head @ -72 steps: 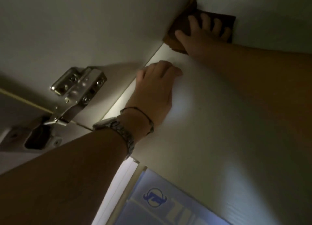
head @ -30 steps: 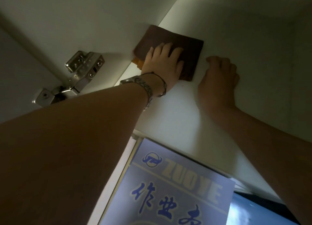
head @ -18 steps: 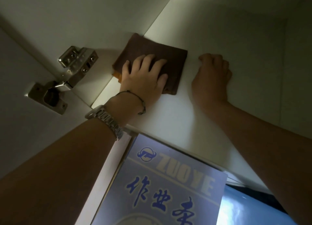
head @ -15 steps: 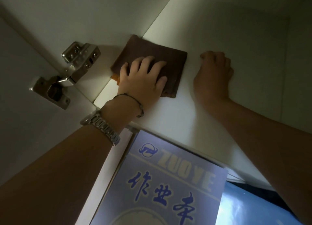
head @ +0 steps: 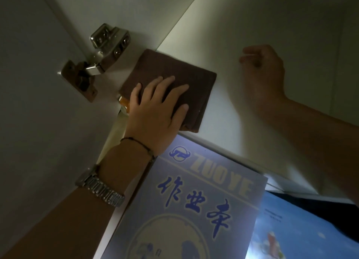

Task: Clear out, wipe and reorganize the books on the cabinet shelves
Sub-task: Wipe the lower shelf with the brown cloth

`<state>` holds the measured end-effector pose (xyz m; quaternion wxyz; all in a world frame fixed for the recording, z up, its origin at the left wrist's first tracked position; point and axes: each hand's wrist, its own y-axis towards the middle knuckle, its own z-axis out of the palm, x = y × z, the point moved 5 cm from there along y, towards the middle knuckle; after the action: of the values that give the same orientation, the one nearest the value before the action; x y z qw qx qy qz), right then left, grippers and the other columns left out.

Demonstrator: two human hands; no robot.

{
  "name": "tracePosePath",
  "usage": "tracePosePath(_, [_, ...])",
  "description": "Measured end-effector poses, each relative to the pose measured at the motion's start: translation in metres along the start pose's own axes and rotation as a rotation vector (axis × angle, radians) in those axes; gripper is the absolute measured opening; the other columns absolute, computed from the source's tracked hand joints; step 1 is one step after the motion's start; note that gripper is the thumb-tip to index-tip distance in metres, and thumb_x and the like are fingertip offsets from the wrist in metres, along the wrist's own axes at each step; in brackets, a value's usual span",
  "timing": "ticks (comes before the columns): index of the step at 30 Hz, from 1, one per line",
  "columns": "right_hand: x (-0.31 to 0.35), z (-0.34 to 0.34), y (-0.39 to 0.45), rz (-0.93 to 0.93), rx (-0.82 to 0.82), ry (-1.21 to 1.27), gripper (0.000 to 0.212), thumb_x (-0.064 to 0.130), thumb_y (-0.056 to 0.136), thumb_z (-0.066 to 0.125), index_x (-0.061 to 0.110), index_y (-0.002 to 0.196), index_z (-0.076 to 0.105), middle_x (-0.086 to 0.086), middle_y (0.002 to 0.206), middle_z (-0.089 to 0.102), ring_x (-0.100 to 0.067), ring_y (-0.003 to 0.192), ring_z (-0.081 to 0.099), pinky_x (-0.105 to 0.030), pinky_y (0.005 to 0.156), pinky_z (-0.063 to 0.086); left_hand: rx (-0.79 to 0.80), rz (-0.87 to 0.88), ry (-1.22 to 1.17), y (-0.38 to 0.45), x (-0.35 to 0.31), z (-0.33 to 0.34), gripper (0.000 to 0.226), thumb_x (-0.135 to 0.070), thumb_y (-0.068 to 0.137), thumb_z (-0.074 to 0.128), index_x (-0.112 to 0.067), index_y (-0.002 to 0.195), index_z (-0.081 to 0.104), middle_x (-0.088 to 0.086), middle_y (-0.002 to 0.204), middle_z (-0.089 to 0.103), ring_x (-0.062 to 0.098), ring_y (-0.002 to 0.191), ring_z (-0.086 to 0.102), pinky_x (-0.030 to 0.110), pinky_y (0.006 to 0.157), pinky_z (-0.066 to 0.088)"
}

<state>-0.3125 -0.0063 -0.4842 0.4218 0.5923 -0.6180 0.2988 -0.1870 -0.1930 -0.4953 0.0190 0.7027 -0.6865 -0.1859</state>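
Observation:
A folded brown cloth (head: 186, 72) lies flat on the white cabinet shelf (head: 229, 122), near its front left corner against the side wall. My left hand (head: 155, 111), with a watch and a thin bracelet on the wrist, presses on the cloth with straight, spread fingers. My right hand (head: 266, 72) rests on the bare shelf to the right of the cloth, fingers curled under, holding nothing; it is dim and slightly blurred. Below the shelf's front edge sits a pale blue notebook (head: 194, 200) with blue characters on its cover.
A metal door hinge (head: 104, 45) is fixed to the left side wall just beside the cloth, with the open door (head: 29, 103) further left. A second blue book (head: 301, 229) lies to the right of the notebook. The cabinet interior is dark.
The cloth passed from my right hand in the back corner to my left hand, which has dragged it forward along the side wall to the shelf's front edge. My right hand stayed resting on the shelf.

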Motion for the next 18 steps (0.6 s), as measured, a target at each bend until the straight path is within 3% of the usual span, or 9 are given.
tracePosePath(2, [0.013, 0.008, -0.004, -0.034, 0.062, 0.003, 0.024, 0.008, 0.087, 0.052, 0.012, 0.107, 0.064, 0.004, 0.092, 0.06, -0.008, 0.087, 0.057, -0.022, 0.08, 0.048, -0.008, -0.012, -0.011, -0.001, -0.001, 0.002, 0.046, -0.044, 0.089, 0.033, -0.03, 0.128, 0.053, -0.002, 0.139, 0.048, 0.02, 0.132, 0.04, 0.051, 0.108, 0.022])
tracePosePath(5, [0.039, 0.034, -0.018, -0.157, 0.324, 0.006, 0.027, 0.004, 0.085, 0.059, 0.008, 0.112, 0.06, -0.001, 0.098, 0.058, -0.01, 0.089, 0.054, -0.019, 0.082, 0.045, -0.019, -0.037, -0.024, 0.0, -0.001, 0.002, 0.046, -0.045, 0.088, 0.033, -0.032, 0.126, 0.053, -0.004, 0.14, 0.047, 0.017, 0.133, 0.037, 0.05, 0.109, 0.02])
tracePosePath(8, [0.055, 0.056, -0.03, -0.231, 0.558, -0.143, 0.037, 0.005, 0.085, 0.063, 0.011, 0.121, 0.055, -0.003, 0.106, 0.055, -0.011, 0.094, 0.052, -0.019, 0.084, 0.043, -0.025, -0.048, -0.033, 0.0, 0.0, 0.003, 0.046, -0.046, 0.087, 0.031, -0.033, 0.126, 0.053, -0.006, 0.141, 0.045, 0.016, 0.134, 0.035, 0.048, 0.109, 0.016])
tracePosePath(11, [0.064, 0.06, -0.029, -0.2, 0.637, -0.205, 0.044, -0.002, 0.082, 0.062, 0.012, 0.122, 0.054, -0.004, 0.105, 0.054, -0.016, 0.093, 0.053, -0.022, 0.078, 0.045, -0.028, -0.051, -0.045, 0.0, 0.0, 0.003, 0.047, -0.046, 0.087, 0.031, -0.033, 0.126, 0.053, -0.007, 0.141, 0.045, 0.015, 0.134, 0.034, 0.048, 0.109, 0.015])
tracePosePath(14, [0.069, 0.055, -0.03, -0.097, 0.731, -0.184, 0.048, -0.009, 0.078, 0.061, 0.012, 0.121, 0.054, -0.011, 0.103, 0.059, -0.022, 0.088, 0.058, -0.034, 0.073, 0.052, 0.007, -0.007, -0.082, -0.001, 0.002, 0.002, 0.048, -0.048, 0.086, 0.03, -0.036, 0.127, 0.052, -0.01, 0.142, 0.043, 0.012, 0.135, 0.031, 0.044, 0.11, 0.012])
tracePosePath(18, [0.073, 0.045, -0.047, -0.135, 0.843, -0.215, 0.056, -0.011, 0.079, 0.053, 0.02, 0.124, 0.043, -0.024, 0.108, 0.058, -0.027, 0.081, 0.057, -0.043, 0.065, 0.052, 0.019, 0.034, -0.184, -0.009, -0.001, -0.002, 0.046, -0.049, 0.084, 0.032, -0.036, 0.124, 0.053, -0.014, 0.14, 0.043, 0.007, 0.136, 0.029, 0.034, 0.111, 0.004])
